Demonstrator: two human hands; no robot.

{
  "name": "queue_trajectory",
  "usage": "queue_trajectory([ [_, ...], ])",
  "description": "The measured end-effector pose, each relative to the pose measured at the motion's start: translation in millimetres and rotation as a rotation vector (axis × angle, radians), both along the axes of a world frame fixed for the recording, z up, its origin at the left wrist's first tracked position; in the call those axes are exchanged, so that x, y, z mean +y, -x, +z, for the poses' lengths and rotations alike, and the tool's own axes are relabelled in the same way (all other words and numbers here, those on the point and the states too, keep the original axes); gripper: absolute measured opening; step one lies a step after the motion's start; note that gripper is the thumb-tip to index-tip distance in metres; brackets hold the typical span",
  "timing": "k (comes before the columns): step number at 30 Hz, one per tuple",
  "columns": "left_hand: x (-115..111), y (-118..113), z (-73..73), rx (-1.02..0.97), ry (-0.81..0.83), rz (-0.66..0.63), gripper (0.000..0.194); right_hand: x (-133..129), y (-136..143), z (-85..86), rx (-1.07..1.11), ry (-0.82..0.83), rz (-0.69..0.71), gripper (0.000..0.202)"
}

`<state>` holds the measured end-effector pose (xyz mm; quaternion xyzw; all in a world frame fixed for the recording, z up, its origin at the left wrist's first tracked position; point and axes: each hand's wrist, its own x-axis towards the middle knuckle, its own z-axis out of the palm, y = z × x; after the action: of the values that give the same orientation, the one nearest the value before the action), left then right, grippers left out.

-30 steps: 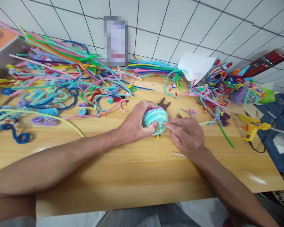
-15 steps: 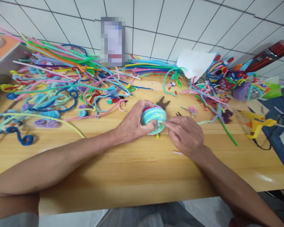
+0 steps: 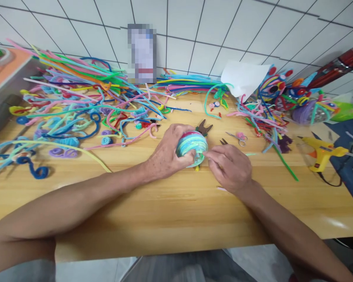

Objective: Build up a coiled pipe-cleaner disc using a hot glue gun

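Observation:
My left hand (image 3: 167, 150) is closed round a ball wrapped in pipe cleaners (image 3: 191, 144), striped in turquoise, pale green and some magenta. Its thumb presses on the near side, by a shiny, partly uncovered patch. At the ball's right edge, the fingertips of my right hand (image 3: 231, 166) are pinched together. They appear to grip a thin pipe cleaner end, mostly hidden by the fingers; a pale green pipe cleaner piece (image 3: 251, 154) shows beyond the knuckles. Brown-jawed pliers (image 3: 204, 127) lie just behind the ball. A small yellow bit (image 3: 197, 168) pokes out beneath it.
Tangled pipe cleaners (image 3: 67, 117) cover the table's left side, with straight bundles (image 3: 188, 84) along the tiled wall. Small scissors (image 3: 237, 138) lie beyond my right hand. To the right are a yellow glue gun (image 3: 320, 152), decorated figures (image 3: 300, 94) and a red cylinder (image 3: 338, 66).
The view has shifted slightly, so the table things sit a little further right. Both hands stay at the ball, nearly unmoved. Less of the pale strip shows behind my right hand.

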<state>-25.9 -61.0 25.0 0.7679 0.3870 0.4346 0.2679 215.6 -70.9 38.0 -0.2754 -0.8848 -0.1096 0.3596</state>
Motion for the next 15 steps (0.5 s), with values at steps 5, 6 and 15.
queue_trajectory([
  [5, 1.5, 1.3, 4.0, 0.075, -0.036, -0.025, 0.043, 0.0, -0.7, -1.1, 0.011, 0.02, -0.004, 0.037],
  [6, 1.6, 1.5, 5.1, 0.071, -0.037, -0.025, 0.041, 0.0, -0.9, -1.2, 0.013, 0.021, -0.004, 0.039],
  [15, 3.7, 3.1, 8.6, 0.017, 0.115, -0.067, 0.044, -0.4, -1.3, -0.1, 0.003, 0.01, -0.016, 0.037],
])
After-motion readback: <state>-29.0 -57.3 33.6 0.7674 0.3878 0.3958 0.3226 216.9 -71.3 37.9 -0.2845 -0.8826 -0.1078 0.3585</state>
